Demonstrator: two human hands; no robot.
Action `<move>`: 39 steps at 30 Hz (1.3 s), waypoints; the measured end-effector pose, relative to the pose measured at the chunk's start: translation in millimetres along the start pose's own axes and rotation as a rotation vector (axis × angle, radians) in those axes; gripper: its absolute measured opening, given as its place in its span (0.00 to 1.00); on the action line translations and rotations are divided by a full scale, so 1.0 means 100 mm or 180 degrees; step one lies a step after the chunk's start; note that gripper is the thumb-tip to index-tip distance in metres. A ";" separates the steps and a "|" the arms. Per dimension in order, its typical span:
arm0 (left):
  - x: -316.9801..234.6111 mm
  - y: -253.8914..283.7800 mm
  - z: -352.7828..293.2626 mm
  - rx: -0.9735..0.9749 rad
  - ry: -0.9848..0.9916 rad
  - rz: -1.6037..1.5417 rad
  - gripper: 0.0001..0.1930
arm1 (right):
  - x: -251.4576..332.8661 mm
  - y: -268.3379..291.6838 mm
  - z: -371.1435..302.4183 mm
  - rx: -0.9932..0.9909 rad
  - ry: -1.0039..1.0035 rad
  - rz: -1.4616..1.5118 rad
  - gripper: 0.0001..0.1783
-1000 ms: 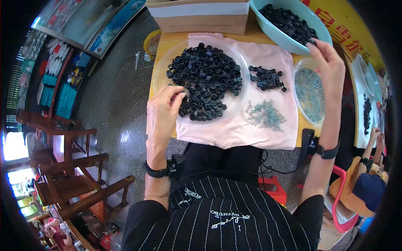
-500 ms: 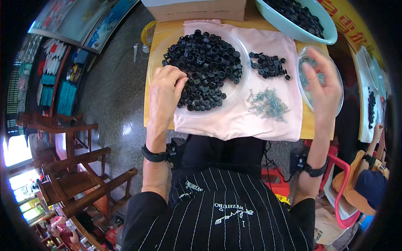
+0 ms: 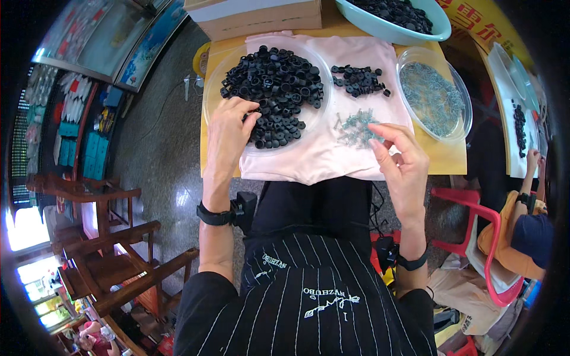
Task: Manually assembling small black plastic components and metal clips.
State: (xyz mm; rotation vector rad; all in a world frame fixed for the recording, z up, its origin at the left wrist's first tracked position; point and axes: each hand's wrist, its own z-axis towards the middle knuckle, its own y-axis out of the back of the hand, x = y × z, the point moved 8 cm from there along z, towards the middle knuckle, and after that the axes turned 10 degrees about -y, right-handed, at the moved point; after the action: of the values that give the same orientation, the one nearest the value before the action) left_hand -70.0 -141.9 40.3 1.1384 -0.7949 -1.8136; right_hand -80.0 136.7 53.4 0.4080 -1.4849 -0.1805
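Observation:
My left hand (image 3: 228, 127) rests at the left edge of a round clear tray (image 3: 209, 104). Its thumb and bent index finger stand a little apart, touching or just above a heap of small black plastic caps (image 3: 273, 77). Nothing shows between those fingertips. On the right, my right hand (image 3: 405, 163) has thumb and fingers parted beside a loose pile of small silvery screws (image 3: 356, 127) on a pale pink cloth (image 3: 297, 169). No object can be made out in it. Behind the screws lies a small group of black plastic pieces (image 3: 359, 81).
An oval clear tub (image 3: 466, 127) full of screws stands at the table's right. A pale green basin (image 3: 392, 35) of black parts and a cardboard box (image 3: 258, 18) sit at the back. Another person's hand (image 3: 532, 159) is at a side table on the right.
My right hand has come left and nearer from over the screw tub to the screw pile. The left thumb and finger have parted. The whole view has shifted slightly.

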 end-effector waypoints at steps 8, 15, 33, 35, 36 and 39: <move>-0.05 0.13 -0.05 -0.0289 0.0329 -0.0514 0.07 | -0.04 -0.14 -0.21 0.0174 -0.0011 0.0150 0.12; -0.56 -0.17 -0.30 -0.0325 0.0932 -0.3284 0.07 | 0.10 -0.30 -0.39 -0.0292 0.0607 0.0230 0.20; -1.18 -0.63 -0.20 -0.0022 -0.0203 -0.1130 0.06 | -0.26 -0.07 -0.36 -0.0455 0.0600 -0.0553 0.11; -1.20 -0.67 -0.16 0.0033 -0.0251 -0.1008 0.06 | -0.27 -0.07 -0.35 -0.0412 0.0579 -0.0762 0.10; -1.20 -0.70 -0.15 0.0079 -0.0298 -0.0876 0.06 | -0.27 -0.09 -0.34 -0.0373 0.0609 -0.0976 0.09; -1.20 -0.73 -0.13 0.0037 -0.0469 -0.0655 0.06 | -0.27 -0.13 -0.33 -0.0280 0.0660 -0.1244 0.09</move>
State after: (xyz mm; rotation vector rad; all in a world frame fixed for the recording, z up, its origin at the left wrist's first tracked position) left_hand -52.0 -3.5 21.8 1.1385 -0.7973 -2.0853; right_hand -48.5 139.7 22.4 0.6246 -1.1783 -0.4973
